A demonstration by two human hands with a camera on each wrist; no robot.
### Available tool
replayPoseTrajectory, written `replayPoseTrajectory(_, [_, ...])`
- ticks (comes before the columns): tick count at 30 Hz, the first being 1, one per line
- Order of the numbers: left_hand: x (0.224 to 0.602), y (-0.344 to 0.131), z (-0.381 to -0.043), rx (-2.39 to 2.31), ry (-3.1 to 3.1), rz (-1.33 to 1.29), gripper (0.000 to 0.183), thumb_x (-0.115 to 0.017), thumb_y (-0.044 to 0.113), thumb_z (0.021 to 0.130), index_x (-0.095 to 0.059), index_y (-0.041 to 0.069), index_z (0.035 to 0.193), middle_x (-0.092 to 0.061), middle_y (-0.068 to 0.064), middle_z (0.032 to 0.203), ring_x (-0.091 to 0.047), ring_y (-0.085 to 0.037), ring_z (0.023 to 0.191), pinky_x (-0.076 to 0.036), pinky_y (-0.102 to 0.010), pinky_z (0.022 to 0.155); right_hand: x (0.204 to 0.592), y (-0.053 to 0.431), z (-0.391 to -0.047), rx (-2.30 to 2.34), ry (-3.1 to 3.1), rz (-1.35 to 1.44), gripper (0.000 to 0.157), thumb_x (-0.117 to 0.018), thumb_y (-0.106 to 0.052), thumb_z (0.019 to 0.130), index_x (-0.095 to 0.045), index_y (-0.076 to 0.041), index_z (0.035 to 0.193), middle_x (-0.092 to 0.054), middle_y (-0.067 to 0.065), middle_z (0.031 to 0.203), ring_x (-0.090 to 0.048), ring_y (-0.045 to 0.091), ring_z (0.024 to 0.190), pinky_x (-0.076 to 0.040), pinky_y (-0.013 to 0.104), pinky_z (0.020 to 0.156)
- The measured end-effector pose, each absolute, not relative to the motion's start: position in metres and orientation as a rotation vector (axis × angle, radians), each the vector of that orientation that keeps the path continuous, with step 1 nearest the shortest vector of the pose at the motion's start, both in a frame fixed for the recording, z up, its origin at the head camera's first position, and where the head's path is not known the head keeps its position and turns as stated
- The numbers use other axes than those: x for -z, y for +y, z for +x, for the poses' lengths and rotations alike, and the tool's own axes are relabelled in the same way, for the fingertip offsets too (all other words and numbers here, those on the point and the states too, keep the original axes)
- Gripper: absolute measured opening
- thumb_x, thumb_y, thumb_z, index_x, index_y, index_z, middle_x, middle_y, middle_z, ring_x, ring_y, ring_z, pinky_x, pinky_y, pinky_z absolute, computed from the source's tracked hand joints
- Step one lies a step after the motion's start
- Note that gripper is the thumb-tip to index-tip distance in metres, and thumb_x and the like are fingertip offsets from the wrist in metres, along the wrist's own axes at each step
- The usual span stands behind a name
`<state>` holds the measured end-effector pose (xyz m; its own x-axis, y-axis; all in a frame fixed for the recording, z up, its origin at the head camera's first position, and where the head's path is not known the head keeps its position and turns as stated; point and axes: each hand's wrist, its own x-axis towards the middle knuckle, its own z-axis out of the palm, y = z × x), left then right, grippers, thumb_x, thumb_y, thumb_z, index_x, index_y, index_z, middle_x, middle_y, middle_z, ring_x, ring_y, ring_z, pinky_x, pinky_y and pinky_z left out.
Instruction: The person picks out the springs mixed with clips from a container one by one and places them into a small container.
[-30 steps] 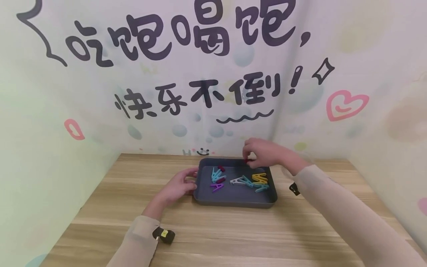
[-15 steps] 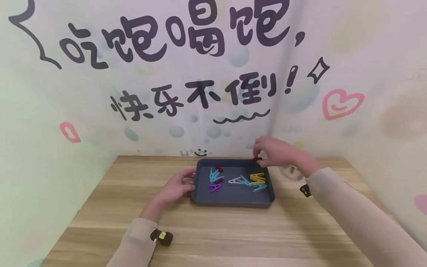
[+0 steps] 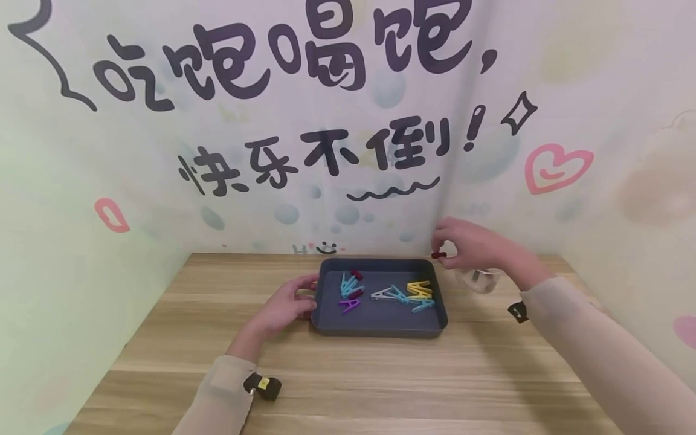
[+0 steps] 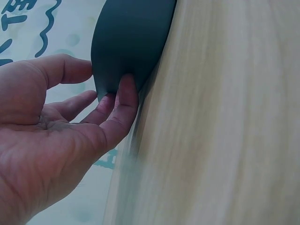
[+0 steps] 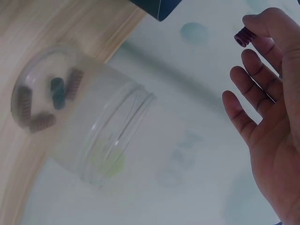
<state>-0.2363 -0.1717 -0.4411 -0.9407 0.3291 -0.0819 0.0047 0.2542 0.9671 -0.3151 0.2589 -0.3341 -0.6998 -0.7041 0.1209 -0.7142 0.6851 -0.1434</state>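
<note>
- Head view: my right hand (image 3: 470, 243) has just swung past the tray's (image 3: 380, 324) far right corner towards the clear jar (image 3: 481, 283), pinching a red piece (image 3: 438, 255); out of the tray, then, not yet in the jar
- Left wrist: my left hand (image 4: 63, 124), fingers relaxed, touches the tray's wall
- Right wrist: four ribbed pieces (image 5: 73, 84) already inside the jar

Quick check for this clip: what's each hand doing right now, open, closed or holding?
Left hand: open, fingers touching the side of the tray.
Right hand: holding a dark red ribbed piece.
</note>
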Motion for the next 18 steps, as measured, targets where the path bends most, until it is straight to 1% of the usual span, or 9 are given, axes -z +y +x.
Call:
replayPoseTrajectory(7, [0.441,-0.17,-0.236,-1.75,2.249,0.308,0.067,-0.058,-0.007,0.098,-0.037,-0.003,0.161,-0.047,-0.03,0.152,-0.064,-0.043,0.126,-0.062,-0.046,0.095,0.335,0.278,-0.311,-0.297,-2.849,1.134,0.016,-0.083,-0.011,0.082,-0.077,-0.022,0.092,-0.063,-0.006,0.093,-0.055,0.016,0.091,-0.055,0.04,0.083])
replayPoseTrajectory(11, [0.44,-0.17,-0.235,-1.743,2.256,0.31,0.066,-0.058,-0.006,0.098,-0.037,-0.004,0.161,-0.047,-0.03,0.152,-0.064,-0.042,0.125,-0.062,-0.047,0.095,0.335,0.288,-0.309,-0.291,-2.859,1.099,0.016,-0.084,-0.011,0.081,-0.077,-0.021,0.091,-0.062,-0.006,0.093,-0.055,0.015,0.091,-0.055,0.039,0.083])
replayPoseTrajectory(18, [0.44,-0.17,-0.236,-1.753,2.246,0.303,0.067,-0.058,-0.007,0.097,-0.036,-0.005,0.161,-0.047,-0.03,0.152,-0.064,-0.042,0.125,-0.062,-0.046,0.095,0.332,0.306,-0.303,-0.267,-2.895,1.033,0.015,-0.085,-0.013,0.084,-0.077,-0.022,0.092,-0.061,-0.008,0.093,-0.054,0.015,0.09,-0.055,0.039,0.082])
